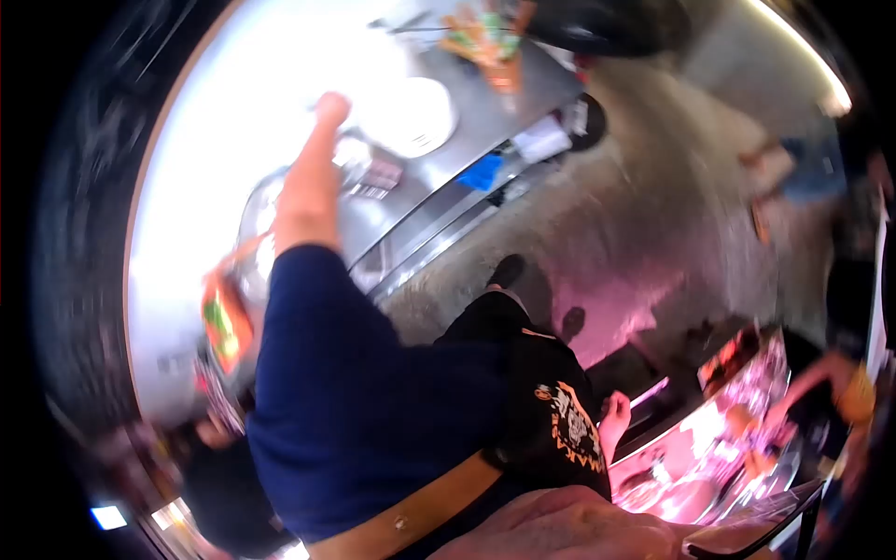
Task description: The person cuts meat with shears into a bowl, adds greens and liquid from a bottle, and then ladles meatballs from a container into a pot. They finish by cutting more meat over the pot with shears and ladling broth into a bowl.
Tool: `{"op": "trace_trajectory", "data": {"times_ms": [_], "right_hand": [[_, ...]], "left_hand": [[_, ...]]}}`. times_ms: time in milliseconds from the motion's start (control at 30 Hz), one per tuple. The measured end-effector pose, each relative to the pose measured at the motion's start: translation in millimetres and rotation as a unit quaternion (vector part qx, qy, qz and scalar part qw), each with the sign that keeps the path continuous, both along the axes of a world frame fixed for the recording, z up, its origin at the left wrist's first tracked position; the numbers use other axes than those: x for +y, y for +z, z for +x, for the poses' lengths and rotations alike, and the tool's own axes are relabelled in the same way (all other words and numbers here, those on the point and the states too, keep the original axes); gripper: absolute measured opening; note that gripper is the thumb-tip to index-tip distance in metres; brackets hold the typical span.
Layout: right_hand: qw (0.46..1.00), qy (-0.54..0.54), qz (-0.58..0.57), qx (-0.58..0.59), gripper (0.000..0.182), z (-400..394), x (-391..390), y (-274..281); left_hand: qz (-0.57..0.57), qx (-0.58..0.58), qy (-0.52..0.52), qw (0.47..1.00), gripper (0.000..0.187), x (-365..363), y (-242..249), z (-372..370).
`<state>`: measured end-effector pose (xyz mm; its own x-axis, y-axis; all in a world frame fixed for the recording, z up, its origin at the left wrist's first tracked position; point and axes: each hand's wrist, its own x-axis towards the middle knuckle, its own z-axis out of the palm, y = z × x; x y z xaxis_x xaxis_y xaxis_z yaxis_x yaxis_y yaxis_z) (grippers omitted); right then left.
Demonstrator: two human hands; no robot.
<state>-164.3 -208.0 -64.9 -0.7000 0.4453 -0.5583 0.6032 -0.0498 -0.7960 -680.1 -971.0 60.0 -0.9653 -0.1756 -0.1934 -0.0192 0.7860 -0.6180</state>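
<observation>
Reaching out from a navy sleeve, my left hand point(331, 109) is closed over the bright counter point(429, 70), left of a round white plate point(411, 117). Glare and blur hide whatever it may hold. Below the plate lies a small dark, printed item point(381, 175). My right hand point(614, 417) is beside the black apron point(551, 401), with its fingers curled; what they hold, if anything, is too small to make out. It is close to the pink-lit worktop point(653, 462).
An orange-and-green item point(224, 322) is on the left, and a bundle with green and orange pieces point(490, 42) at the top. A blue item point(481, 173) lies along the counter's edge. Another person's arm point(812, 378) reaches over the pink-lit worktop. The floor point(653, 215) is grey.
</observation>
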Motion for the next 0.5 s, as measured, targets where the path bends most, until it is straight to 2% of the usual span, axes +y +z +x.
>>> {"op": "trace_trajectory", "data": {"times_ms": [33,67,100,133,167,200,233,267,300,333,367,400,467,500], "right_hand": [[0.999,-0.017,-0.017,-0.029,0.011,8.9,-10.3,-11.8],[1.0,-0.009,0.01,-0.009,0.009,20.1,-20.6,-36.7],[0.999,0.016,-0.003,-0.041,0.009,23.5,-29.3,-42.3],[0.998,0.029,0.034,-0.055,0.013,25.1,-44.9,-47.2],[0.992,0.064,0.051,-0.092,0.019,12.4,-57.9,-20.6],[0.98,0.11,0.086,-0.14,0.027,19.1,-60.8,-26.9],[0.978,0.108,0.121,-0.131,0.031,22.2,-66.4,-37.3],[0.976,0.085,0.101,-0.173,0.03,13.4,-73.1,-29.7],[0.973,0.074,0.136,-0.174,0.028,3.5,-78.3,-26.3],[0.975,0.054,0.137,-0.167,0.026,-3.9,-81.4,-29.6],[0.977,0.043,0.137,-0.155,0.023,-11.6,-82.2,-32.2],[0.978,0.017,0.139,-0.152,0.023,-17.4,-83.0,-36.1],[0.981,0.01,0.143,-0.128,0.022,-21.6,-87.0,-43.6],[0.982,-0.007,0.14,-0.124,0.022,-21.9,-88.5,-42.5]], "left_hand": [[-0.044,-0.079,-0.02,0.996,0.027,-14.2,-15.5,-9.8],[0.02,-0.081,-0.078,0.993,0.029,-37.8,-39.3,-16.6],[-0.015,-0.169,-0.099,0.981,0.031,-63.8,-66.1,-35.2],[0.031,-0.066,-0.227,0.971,0.042,-183.8,-154.2,-70.4],[-0.131,-0.139,-0.281,0.941,0.028,-155.9,-141.2,-60.5],[0.082,-0.053,-0.088,0.991,0.027,-122.5,-116.8,-61.2],[0.132,0.003,-0.145,0.981,0.028,-127.9,-118.5,-61.3],[0.112,-0.047,-0.231,0.965,0.029,-135.1,-113.5,-70.9],[0.192,-0.037,-0.192,0.962,0.031,-113.7,-87.8,-59.2],[0.28,0.005,-0.071,0.957,0.035,-90.1,-66.7,-48.9],[0.344,0.021,0.003,0.939,0.041,-81.6,-49.1,-45.0],[0.366,0.091,0.042,0.925,0.041,-74.6,-37.1,-39.9],[0.487,0.224,0.199,0.82,0.037,-61.8,-7.8,-25.0],[0.492,0.221,0.182,0.822,0.037,-46.6,12.0,-18.6]]}}
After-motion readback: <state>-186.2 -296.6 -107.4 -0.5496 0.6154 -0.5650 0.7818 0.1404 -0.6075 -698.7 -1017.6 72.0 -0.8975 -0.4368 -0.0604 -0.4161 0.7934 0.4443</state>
